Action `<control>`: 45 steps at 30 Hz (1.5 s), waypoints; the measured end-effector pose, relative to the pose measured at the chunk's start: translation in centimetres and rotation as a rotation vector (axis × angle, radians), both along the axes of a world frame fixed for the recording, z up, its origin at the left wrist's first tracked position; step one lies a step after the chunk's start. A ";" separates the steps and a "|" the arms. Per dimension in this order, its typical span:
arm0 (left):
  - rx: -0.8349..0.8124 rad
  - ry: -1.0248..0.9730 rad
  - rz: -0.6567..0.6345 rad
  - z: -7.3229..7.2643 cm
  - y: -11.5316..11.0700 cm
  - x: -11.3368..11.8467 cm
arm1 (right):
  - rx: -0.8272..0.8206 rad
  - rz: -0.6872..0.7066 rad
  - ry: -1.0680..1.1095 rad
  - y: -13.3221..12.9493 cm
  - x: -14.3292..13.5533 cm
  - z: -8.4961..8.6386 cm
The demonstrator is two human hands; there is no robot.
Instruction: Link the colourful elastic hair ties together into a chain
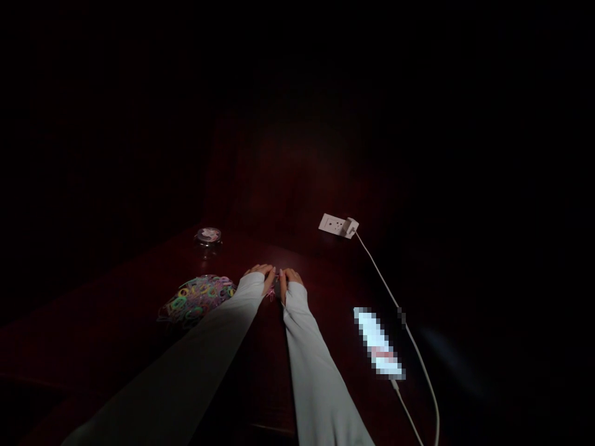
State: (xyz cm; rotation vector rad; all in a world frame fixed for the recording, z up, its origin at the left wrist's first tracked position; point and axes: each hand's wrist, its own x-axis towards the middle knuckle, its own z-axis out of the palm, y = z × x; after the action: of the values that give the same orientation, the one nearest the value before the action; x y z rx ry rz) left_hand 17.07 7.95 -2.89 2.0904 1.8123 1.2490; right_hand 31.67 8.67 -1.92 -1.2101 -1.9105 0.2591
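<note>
Both hands are close together over the dark red table, fingers bent inward with a narrow gap between the thumbs. My left hand (266, 276) is closed at the near side of some small pink bands (271, 295), which show between the hands. My right hand (289, 282) is closed as well, its fingers curled toward the left one. What either hand pinches is too small and dark to make out. A heap of thin multicoloured bands (199, 300) lies beside my left sleeve, partly covered by it.
A clear round container (209, 236) stands at the back left. On the right lies a lit, pixelated phone (379, 344) with a white cable (405, 406). Behind it, a white socket plate (331, 224) holds a charger (350, 227). The surroundings are very dark.
</note>
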 end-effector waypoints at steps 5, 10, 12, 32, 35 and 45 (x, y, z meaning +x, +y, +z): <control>-0.054 0.066 0.054 0.8 -0.6 0.4 | 0.078 -0.109 -0.133 0.1 -0.1 0.0; -0.018 0.118 0.069 0.8 -0.8 0.4 | 0.083 -0.141 -0.244 0.1 0.1 -0.1; 0.000 0.146 0.057 0.7 -0.8 0.3 | 0.090 -0.185 -0.284 0.1 0.2 -0.3; 0.019 0.174 0.056 1.8 -2.5 0.1 | 0.201 -0.129 -0.257 0.5 0.4 -0.6; 0.049 0.158 0.054 1.5 -2.5 0.1 | 0.177 -0.127 -0.213 0.5 0.3 -0.5; 0.072 0.178 0.079 0.9 -1.3 1.0 | 0.111 -0.045 -0.179 -0.1 0.3 -0.5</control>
State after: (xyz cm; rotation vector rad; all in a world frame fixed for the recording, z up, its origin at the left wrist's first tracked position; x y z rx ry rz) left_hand 18.03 6.61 -2.01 2.2542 1.9687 1.1974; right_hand 31.97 8.55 -2.45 -1.2339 -2.0193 0.0204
